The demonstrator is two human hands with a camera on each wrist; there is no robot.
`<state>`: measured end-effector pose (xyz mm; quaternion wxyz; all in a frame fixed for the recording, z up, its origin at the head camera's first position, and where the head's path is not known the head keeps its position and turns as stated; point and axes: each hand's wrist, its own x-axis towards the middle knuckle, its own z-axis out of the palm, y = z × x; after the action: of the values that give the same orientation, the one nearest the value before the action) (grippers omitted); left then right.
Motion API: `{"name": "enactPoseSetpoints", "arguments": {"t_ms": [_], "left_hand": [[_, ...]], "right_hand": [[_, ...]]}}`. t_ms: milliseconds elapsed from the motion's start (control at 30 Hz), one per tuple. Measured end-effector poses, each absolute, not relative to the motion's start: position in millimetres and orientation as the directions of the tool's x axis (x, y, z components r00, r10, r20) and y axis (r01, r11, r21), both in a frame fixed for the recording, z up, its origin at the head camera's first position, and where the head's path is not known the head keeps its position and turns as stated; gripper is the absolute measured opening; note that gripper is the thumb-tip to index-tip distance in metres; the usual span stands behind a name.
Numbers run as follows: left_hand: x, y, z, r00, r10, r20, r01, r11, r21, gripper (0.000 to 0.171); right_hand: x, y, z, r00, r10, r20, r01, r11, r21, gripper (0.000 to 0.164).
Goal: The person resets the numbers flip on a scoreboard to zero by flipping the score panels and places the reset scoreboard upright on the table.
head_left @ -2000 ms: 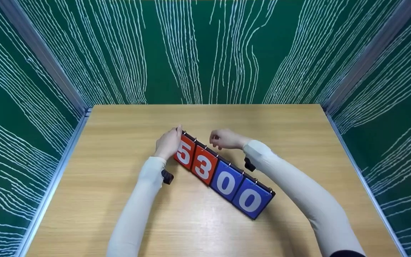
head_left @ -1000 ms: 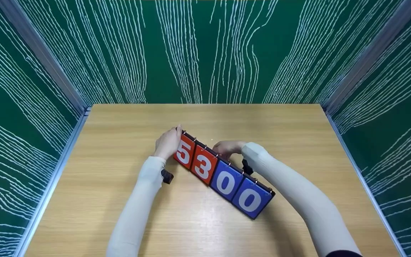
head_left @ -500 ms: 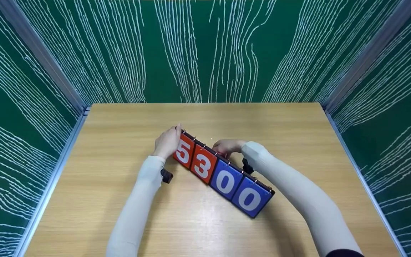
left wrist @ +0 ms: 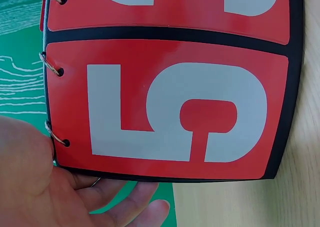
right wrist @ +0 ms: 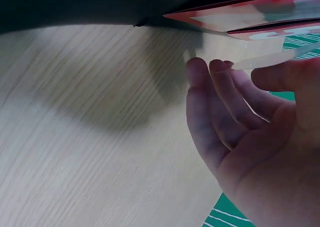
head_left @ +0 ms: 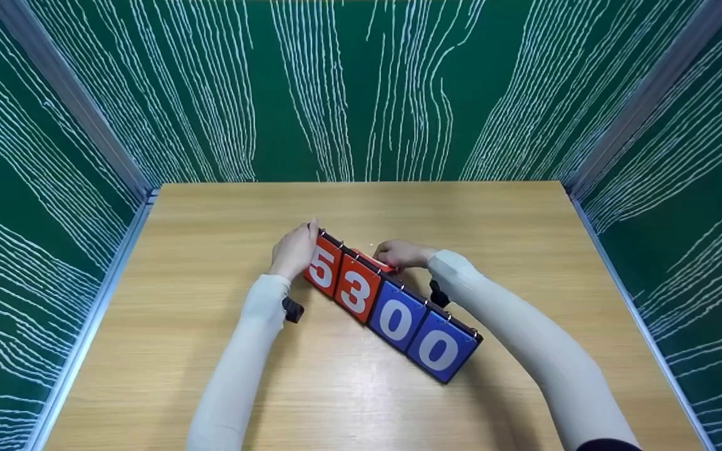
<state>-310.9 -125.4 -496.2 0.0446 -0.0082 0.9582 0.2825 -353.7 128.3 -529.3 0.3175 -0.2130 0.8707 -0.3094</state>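
Note:
A flip scoreboard [head_left: 398, 307] stands slanted on the table, its front reading a red 5 and 3 and a blue 0 and 0. At its far left end, my left hand [head_left: 294, 250] grips the upper corner; in the left wrist view fingers [left wrist: 120, 202] reach behind the board beside the red 5 card [left wrist: 135, 107]. Behind the upper edge, near the 3, my right hand [head_left: 402, 254] pinches a red number card [head_left: 376, 261]. In the right wrist view the card's thin pale edge [right wrist: 280, 58] lies between thumb and curled fingers [right wrist: 197, 72].
The wooden table [head_left: 242, 207] extends around the scoreboard. Green panels [head_left: 361, 94] with white wavy lines close off the back and both sides, joined by metal corner posts [head_left: 85, 94]. Metal rings [head_left: 403, 286] run along the scoreboard's top edge.
My right hand came in from above to the scoreboard's back, then rose slightly, and a red card now shows above the top edge. My left hand keeps its hold; the front numbers are unchanged.

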Motion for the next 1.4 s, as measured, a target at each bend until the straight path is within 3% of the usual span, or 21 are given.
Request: {"name": "enactPoseSetpoints", "arguments": {"t_ms": [500, 1033, 1400], "left_hand": [[-311.7, -125.0, -494.8, -0.992, 0.013, -0.122, -0.056, 0.836, 0.546, 0.070], [-311.0, -124.2, -495.8, -0.997, -0.003, -0.076, -0.042, 0.849, 0.526, 0.065], [-311.1, -124.3, -494.8, -0.994, 0.001, -0.109, -0.057, 0.845, 0.531, 0.068]], "right_hand": [[-353.7, 140.2, -524.3, -0.777, -0.466, -0.422, -0.081, 0.740, -0.668, 0.053], [-353.4, 159.0, -517.1, -0.843, -0.443, -0.307, -0.052, 0.635, -0.771, 0.049], [-347.5, 167.3, -500.0, -0.889, -0.385, -0.247, -0.023, 0.578, -0.816, 0.046]]}}
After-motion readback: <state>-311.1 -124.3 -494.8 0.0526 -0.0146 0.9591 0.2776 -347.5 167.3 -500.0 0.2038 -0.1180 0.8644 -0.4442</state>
